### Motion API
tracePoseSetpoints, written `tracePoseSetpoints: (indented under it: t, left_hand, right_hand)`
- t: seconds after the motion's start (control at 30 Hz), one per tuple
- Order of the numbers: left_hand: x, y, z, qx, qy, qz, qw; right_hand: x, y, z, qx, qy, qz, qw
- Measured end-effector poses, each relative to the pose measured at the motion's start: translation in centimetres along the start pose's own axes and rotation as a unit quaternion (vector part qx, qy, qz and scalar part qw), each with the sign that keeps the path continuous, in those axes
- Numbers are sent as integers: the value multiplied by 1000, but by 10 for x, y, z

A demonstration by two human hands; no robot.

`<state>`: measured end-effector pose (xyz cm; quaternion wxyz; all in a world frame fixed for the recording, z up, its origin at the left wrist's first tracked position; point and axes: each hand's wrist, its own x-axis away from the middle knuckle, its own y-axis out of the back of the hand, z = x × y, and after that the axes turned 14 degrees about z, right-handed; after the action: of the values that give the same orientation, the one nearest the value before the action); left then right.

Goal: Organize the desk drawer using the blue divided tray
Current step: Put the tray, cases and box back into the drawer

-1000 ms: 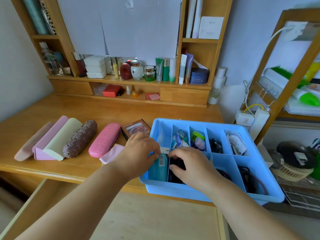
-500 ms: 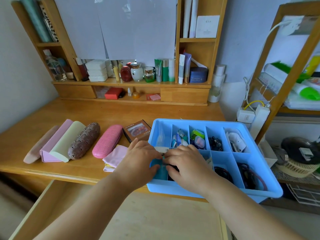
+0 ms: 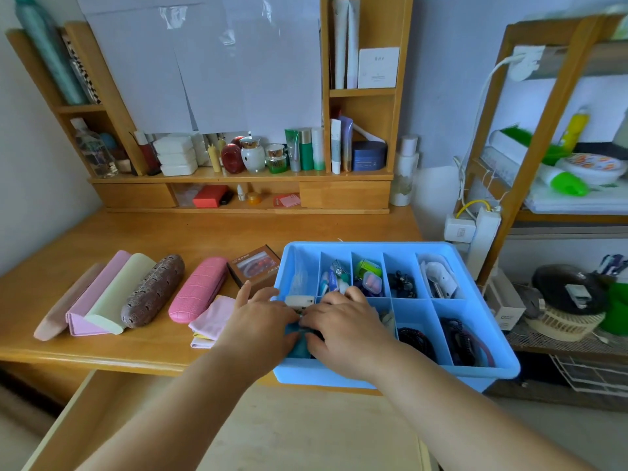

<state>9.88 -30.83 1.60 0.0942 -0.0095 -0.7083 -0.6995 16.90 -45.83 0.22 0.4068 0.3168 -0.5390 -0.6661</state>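
Grip unclear: both hands (image 3: pixel 261 321) (image 3: pixel 343 326) hide a teal item (image 3: pixel 300 348) inside blue divided tray (image 3: pixel 492 334)

Cases (image 3: pixel 159 294) left of tray (image 3: pixel 475 368) (on desk (image 3: pixel 204 232)) —

No text is reading clearly anywhere. A white card (image 3: pixel 378 67) on the upper shelf is showing faint print, too small to make out. The brown box (image 3: pixel 254 265) beside the tray is carrying small characters along its edge, possibly Chinese, also illegible.
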Motion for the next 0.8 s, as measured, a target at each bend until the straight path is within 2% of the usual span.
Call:
tracePoseSetpoints:
  t: [0.1, 0.17, 0.27, 0.33, 0.37, 0.47, 0.53, 0.6, 0.73, 0.8]
  left_hand:
    - [-3, 7, -7, -29, 8, 35, 999]
    - [0, 8, -7, 13, -1, 30, 999]
    - [13, 3, -4, 189, -26, -85, 978]
    - [23, -4, -5, 221, -60, -155, 961]
    - [28, -8, -8, 210, -81, -153, 962]
    - [36, -20, -15, 198, -119, -84, 969]
    - [36, -22, -14, 209, -125, -84, 966]
    - [35, -21, -13, 231, -116, -119, 959]
    - [31, -19, -14, 247, -45, -186, 950]
    - [26, -14, -19, 189, -58, -116, 973]
  right_hand:
    - [1, 6, 2, -16, 10, -3, 1000]
    - [10, 12, -1, -34, 19, -53, 998]
    - [42, 17, -18, -87, -20, -178, 980]
    - [68, 16, -36, -95, -71, -224, 967]
    - [80, 15, -44, -94, -99, -232, 963]
    - [109, 15, -60, -67, -149, -247, 955]
    - [120, 15, -64, -44, -171, -263, 948]
    - [130, 13, -72, -49, -209, -281, 936]
    - [141, 7, -92, -198, -300, -230, 904]
    - [139, 3, -94, -249, -304, -199, 898]
